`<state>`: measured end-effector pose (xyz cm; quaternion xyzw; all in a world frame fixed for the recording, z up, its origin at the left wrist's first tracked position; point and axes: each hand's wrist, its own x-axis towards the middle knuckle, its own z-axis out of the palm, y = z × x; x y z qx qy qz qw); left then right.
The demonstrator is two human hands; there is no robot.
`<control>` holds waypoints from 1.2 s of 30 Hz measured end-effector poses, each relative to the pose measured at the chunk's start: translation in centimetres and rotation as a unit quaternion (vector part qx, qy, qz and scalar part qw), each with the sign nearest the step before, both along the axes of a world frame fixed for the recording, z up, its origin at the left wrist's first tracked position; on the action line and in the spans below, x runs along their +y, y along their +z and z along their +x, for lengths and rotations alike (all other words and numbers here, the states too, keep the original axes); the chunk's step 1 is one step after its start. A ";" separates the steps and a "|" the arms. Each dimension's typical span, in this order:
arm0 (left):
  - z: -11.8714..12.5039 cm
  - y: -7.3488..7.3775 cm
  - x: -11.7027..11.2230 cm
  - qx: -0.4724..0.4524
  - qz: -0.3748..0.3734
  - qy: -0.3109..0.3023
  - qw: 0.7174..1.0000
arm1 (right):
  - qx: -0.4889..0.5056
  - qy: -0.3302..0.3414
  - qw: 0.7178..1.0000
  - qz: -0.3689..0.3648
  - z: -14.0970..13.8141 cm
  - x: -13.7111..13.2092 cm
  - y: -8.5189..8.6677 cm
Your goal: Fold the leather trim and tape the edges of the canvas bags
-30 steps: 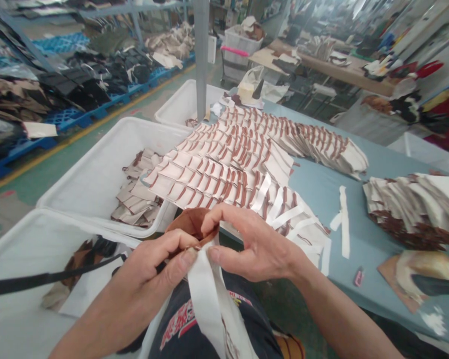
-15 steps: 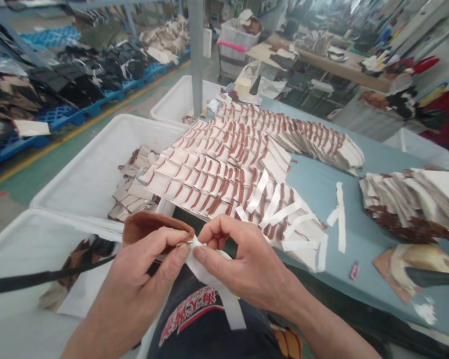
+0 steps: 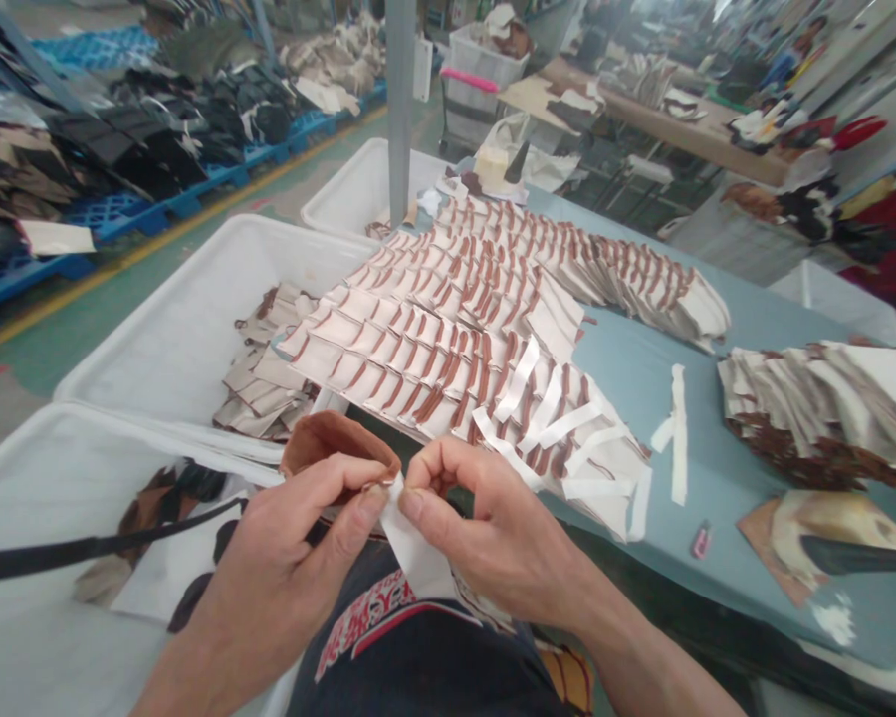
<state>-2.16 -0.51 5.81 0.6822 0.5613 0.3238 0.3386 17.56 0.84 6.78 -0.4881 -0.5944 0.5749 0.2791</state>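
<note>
left hand (image 3: 299,543) pinches brown piece (image 3: 333,440) | right hand (image 3: 493,538) pinches white strip (image 3: 418,563) | fanned pieces (image 3: 433,339) ahead, bin (image 3: 156,329) left

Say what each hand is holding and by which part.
The left hand pinches the brown leather piece at its near rim. The right hand pinches the white strip at its upper end, right against that rim.

Open blue table (image 3: 634,368) shows between the fanned rows of pieces (image 3: 455,339) and the stack (image 3: 821,408) at right, crossed by loose white strips (image 3: 678,428); white bins (image 3: 179,319) and a pole (image 3: 401,100) close off the left, seemingly hard against the table's edge.
</note>
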 end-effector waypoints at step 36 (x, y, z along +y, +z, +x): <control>-0.3 -0.7 0.9 -0.064 -0.044 -0.010 0.997 | -0.093 -0.063 0.920 0.376 -1.0 -0.1 -2.6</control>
